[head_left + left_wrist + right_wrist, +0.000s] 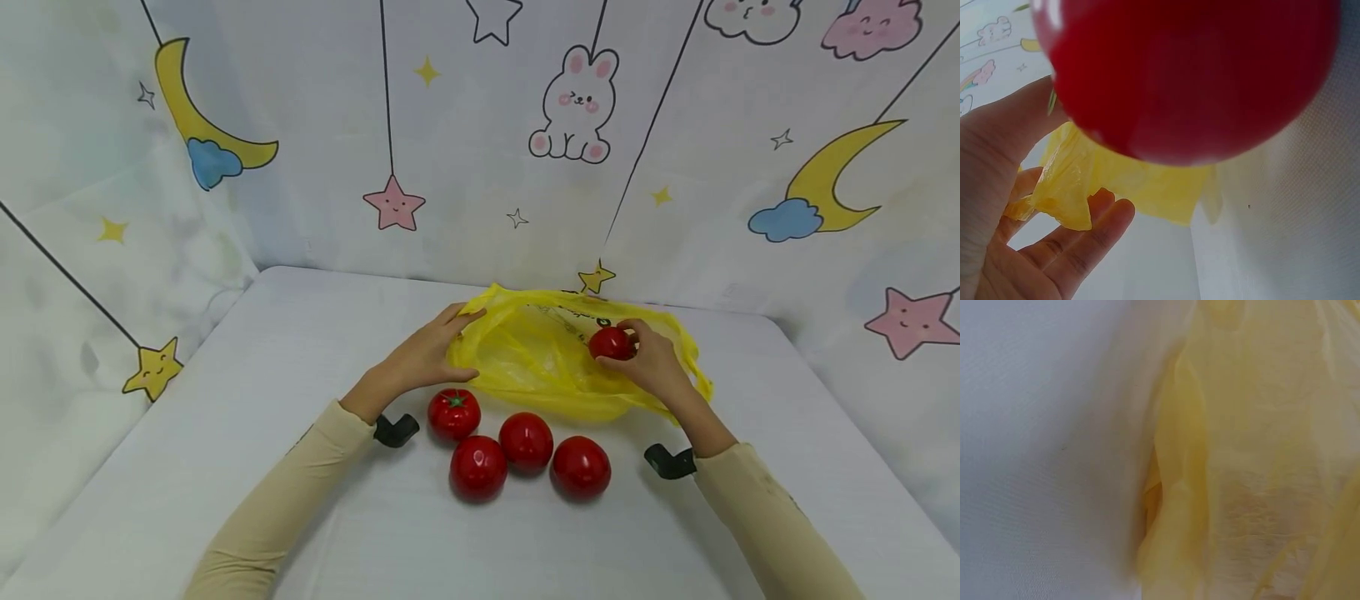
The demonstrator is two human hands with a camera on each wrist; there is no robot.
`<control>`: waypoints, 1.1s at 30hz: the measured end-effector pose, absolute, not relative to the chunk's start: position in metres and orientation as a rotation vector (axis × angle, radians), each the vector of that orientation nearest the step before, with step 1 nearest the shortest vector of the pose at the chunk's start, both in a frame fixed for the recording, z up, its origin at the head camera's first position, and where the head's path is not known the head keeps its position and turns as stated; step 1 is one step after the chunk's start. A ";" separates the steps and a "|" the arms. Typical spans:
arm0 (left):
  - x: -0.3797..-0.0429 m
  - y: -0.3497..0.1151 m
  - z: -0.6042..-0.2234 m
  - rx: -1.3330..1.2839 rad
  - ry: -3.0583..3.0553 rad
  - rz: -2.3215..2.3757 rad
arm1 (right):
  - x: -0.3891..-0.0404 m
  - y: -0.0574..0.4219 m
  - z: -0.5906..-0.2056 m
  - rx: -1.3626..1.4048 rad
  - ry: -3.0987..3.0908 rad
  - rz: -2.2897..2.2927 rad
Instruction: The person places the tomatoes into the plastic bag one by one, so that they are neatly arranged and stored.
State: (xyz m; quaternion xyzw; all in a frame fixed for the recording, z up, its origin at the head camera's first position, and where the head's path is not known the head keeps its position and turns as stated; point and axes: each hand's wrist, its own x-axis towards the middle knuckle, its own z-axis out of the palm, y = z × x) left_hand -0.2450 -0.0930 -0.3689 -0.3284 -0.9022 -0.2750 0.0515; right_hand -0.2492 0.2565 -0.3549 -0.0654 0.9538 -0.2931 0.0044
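A yellow plastic bag point(517, 350) lies on its side with its mouth facing the person. At the bag's left edge my left hand point(420, 350) has its thumb and fingers spread apart, touching the plastic; in the left wrist view a bunched part of the bag point(1066, 187) hangs across the fingers. My right hand point(651, 358) grips a red tomato point(609, 342) inside the mouth, toward the right side. The right wrist view shows only yellow plastic point(1179, 475) beside the white surface; hand and tomato are hidden there.
Several more red tomatoes stand in front of the bag: one with a green calyx point(453, 414), others at its right point(527, 442). A tomato point(1197, 75) fills much of the left wrist view. A printed cloth point(465, 125) hangs behind the white table point(337, 308).
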 end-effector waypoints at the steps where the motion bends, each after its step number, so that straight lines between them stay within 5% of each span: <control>1: -0.245 -0.093 -0.369 -1.000 -2.745 -0.838 | -0.250 0.257 -0.356 -0.201 2.978 -0.916; 33: -0.246 -0.092 -0.373 -0.984 -2.775 -0.827 | -0.264 0.262 -0.374 -0.148 2.943 -0.901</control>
